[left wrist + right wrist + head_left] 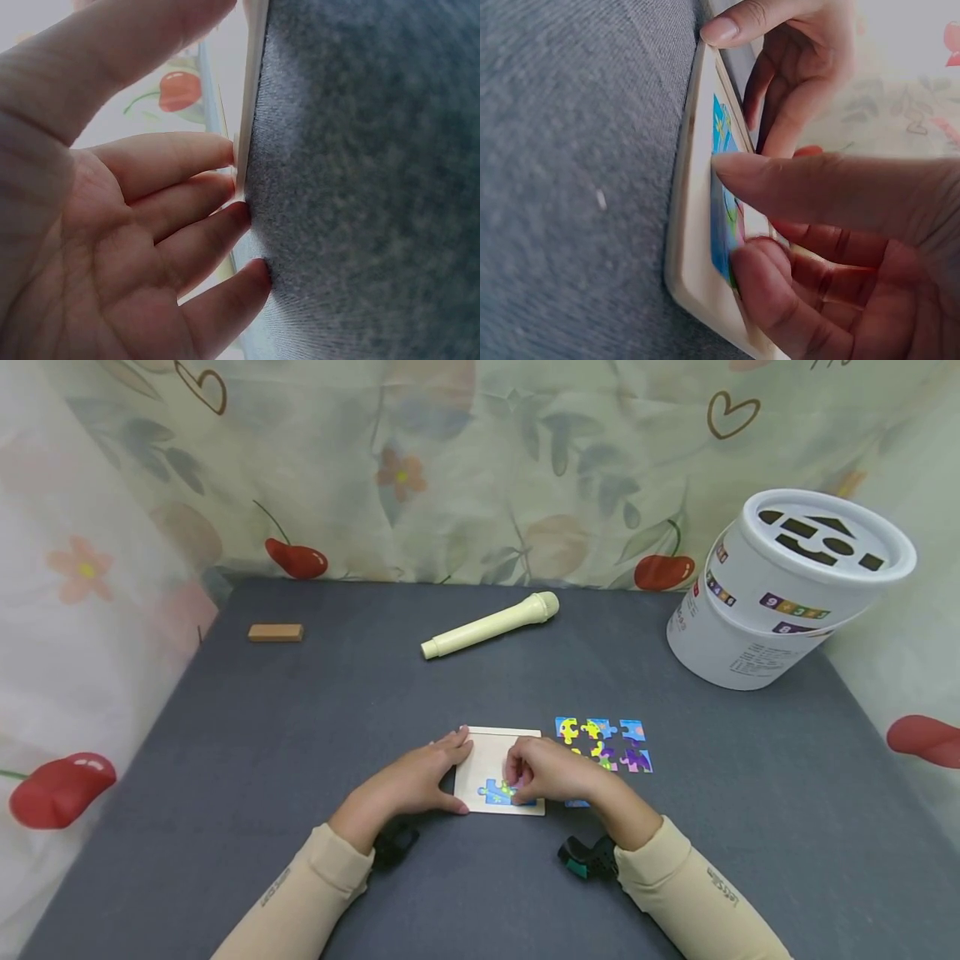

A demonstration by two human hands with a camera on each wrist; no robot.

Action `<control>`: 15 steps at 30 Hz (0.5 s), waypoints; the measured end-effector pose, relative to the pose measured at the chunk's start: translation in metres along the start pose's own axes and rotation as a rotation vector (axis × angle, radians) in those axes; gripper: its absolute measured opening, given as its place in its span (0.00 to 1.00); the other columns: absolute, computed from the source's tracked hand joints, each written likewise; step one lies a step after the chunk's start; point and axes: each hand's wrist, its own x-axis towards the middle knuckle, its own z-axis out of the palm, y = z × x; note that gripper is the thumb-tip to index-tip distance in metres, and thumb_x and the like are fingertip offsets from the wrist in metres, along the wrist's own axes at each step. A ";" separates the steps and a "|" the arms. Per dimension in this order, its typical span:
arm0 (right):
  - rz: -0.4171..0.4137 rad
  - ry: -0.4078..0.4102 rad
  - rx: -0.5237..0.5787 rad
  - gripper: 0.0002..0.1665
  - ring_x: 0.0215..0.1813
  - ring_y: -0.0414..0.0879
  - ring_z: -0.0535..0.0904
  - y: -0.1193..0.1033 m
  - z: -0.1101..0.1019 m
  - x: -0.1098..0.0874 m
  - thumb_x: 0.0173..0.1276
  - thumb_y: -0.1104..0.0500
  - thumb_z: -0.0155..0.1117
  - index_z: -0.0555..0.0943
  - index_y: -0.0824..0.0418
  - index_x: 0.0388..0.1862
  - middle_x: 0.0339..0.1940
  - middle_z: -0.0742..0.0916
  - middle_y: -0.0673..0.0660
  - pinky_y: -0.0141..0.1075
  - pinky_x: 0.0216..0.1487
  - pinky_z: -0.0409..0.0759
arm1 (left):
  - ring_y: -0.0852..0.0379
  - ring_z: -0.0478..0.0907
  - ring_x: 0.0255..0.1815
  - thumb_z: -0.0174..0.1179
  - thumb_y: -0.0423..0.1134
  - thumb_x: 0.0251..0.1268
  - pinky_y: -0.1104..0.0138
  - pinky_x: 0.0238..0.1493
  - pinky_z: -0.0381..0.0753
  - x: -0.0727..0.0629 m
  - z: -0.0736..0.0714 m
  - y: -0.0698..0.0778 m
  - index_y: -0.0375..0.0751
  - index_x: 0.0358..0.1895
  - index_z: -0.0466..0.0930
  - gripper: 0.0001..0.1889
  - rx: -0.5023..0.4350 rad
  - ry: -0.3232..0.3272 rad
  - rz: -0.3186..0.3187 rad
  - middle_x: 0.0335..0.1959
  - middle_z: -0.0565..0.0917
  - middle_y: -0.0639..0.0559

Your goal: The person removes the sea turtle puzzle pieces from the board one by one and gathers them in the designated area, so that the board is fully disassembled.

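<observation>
A shallow light wooden puzzle tray (487, 753) lies flat on the table, with blue jigsaw pieces (495, 792) along its near edge. My left hand (411, 778) steadies its left side, thumb at the near corner and fingers along the edge. In the left wrist view, those fingers (196, 229) are nearly straight, their tips against the rim. My right hand (558, 768) is over the tray's right part. Its thumb and curled forefinger pinch a colourful puzzle piece (726, 217) low against the tray's inner surface. The fingers partly hide that piece.
Several loose puzzle pieces (600, 729) lie just right of the tray, some behind my right hand. A cream toy microphone (487, 627) lies farther back. A small wooden block (275, 633) is at the back left, and a white lidded bucket (750, 602) stands at the back right.
</observation>
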 end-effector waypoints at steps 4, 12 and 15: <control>0.000 0.002 0.018 0.12 0.26 0.36 0.71 0.001 0.000 0.000 0.48 0.67 0.73 0.78 0.64 0.30 0.24 0.78 0.52 0.26 0.28 0.72 | 0.45 0.49 0.75 0.70 0.44 0.50 0.52 0.73 0.52 0.000 0.000 0.000 0.35 0.70 0.58 0.44 0.003 0.000 0.002 0.75 0.51 0.42; 0.002 0.015 0.019 0.12 0.26 0.36 0.71 0.001 0.000 -0.001 0.48 0.68 0.73 0.79 0.65 0.30 0.24 0.79 0.54 0.25 0.28 0.71 | 0.45 0.49 0.75 0.70 0.44 0.50 0.52 0.73 0.51 0.000 0.000 0.000 0.34 0.70 0.58 0.44 0.002 -0.001 0.011 0.75 0.51 0.42; 0.009 0.015 0.000 0.11 0.26 0.36 0.70 -0.001 0.001 -0.001 0.48 0.68 0.72 0.79 0.65 0.30 0.24 0.79 0.54 0.25 0.28 0.71 | 0.44 0.49 0.75 0.70 0.44 0.50 0.52 0.73 0.52 -0.001 -0.001 0.000 0.34 0.70 0.58 0.44 -0.005 -0.001 0.009 0.75 0.51 0.42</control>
